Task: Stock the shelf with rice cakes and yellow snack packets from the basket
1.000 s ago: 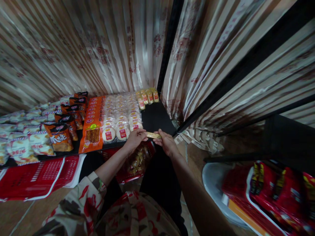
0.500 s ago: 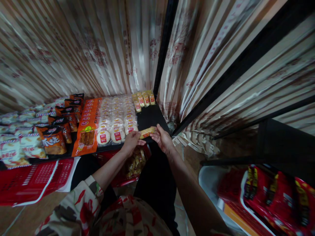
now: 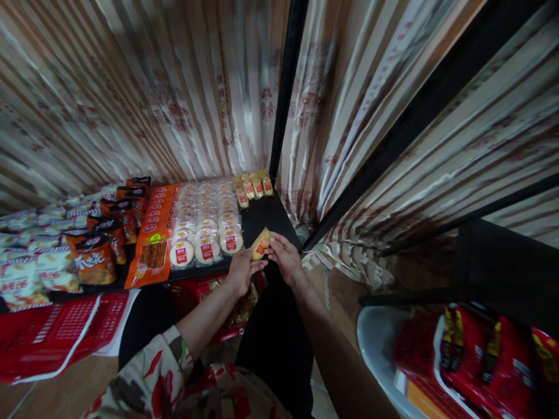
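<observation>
A small yellow-wrapped snack packet (image 3: 261,244) with a red label is held between my two hands at the front edge of the black shelf (image 3: 262,216). My left hand (image 3: 243,269) pinches its lower left end. On its right side, the fingers of my right hand (image 3: 283,254) close on the wrapper. Similar yellow packets (image 3: 257,185) stand in a short row at the shelf's back right corner. Just left of my hands lie rows of round white crackers (image 3: 208,247) in clear wrappers with red labels.
Farther left are an orange snack bag (image 3: 154,244), black-and-orange bags (image 3: 92,260) and white bags (image 3: 21,282). Below the shelf sit a red basket (image 3: 65,329) and another with gold packets (image 3: 244,305). Red bags (image 3: 474,349) lie at lower right. Black posts (image 3: 289,87) and curtains surround the shelf.
The yellow packet has turned from lying nearly level to tilted upward, its label now facing me. Both hands still hold it. The view has shifted slightly.
</observation>
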Demonstrator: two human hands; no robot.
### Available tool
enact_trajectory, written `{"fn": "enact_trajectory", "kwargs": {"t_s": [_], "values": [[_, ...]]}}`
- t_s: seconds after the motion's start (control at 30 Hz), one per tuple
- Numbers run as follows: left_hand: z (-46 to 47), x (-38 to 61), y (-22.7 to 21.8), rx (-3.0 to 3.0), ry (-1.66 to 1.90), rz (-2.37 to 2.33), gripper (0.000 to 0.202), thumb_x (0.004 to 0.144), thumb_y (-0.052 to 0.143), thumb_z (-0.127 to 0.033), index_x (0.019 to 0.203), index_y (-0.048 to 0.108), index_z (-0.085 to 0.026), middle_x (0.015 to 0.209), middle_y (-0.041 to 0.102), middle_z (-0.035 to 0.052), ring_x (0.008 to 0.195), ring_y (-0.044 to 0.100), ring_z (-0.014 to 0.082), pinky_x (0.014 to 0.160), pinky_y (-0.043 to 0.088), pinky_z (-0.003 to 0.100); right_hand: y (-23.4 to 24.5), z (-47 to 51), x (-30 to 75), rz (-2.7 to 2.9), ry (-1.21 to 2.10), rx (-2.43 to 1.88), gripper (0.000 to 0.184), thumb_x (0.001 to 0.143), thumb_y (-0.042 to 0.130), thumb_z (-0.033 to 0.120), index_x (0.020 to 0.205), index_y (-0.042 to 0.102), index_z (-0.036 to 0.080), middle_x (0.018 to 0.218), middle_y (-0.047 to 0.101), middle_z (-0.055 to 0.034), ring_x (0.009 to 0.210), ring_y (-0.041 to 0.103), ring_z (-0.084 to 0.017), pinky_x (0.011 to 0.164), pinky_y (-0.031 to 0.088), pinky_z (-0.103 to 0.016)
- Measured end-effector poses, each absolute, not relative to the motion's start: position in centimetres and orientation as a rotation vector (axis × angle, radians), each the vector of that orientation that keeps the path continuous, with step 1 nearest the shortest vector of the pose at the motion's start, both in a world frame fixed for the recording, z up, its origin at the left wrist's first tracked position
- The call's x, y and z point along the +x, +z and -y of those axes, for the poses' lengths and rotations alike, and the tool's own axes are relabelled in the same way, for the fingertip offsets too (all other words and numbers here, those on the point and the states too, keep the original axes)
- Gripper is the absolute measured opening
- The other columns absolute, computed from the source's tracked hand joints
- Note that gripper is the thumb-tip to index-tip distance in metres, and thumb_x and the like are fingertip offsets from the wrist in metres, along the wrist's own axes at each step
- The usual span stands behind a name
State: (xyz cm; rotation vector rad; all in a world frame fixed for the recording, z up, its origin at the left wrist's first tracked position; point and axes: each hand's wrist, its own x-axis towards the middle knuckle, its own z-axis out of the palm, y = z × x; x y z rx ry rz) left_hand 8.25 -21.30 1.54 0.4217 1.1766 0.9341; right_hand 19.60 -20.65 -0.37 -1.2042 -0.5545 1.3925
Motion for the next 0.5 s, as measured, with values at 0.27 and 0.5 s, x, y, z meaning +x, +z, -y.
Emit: {"fn": "enact_trajectory", "kwargs": {"t_s": [0.27,0.5], "values": [[21.1,10.1,1.7,0.446,0.902,-1.163,0.010,0.089,0.039,-0.018,0.091,0.046,-0.012,0.070,0.062,0.0052,0.053,0.063,0.0102,0.051,0.048,0.018,-1.0,20.2,20.8,0.779,1.304,-1.293,0.038,0.060,0.070,0.035,0.091,0.060,0.017,0.064,0.060,0.0050,0.048,0.049,-0.005,0.042,0.037,-0.015],[19.9,10.4,0.9,0.844,0.938,-1.466,0.041,0.075,0.056,-0.015,0.115,0.049,-0.019,0.125,0.052,0.0118,0.084,0.062,0.0139,0.053,0.046,0.017,-1.6,17.4,21.9,1.035,1.045,-1.449,0.038,0.066,0.061,0.037,0.100,0.060,0.020,0.077,0.063,0.0018,0.056,0.057,-0.010,0.053,0.046,-0.021]]}}
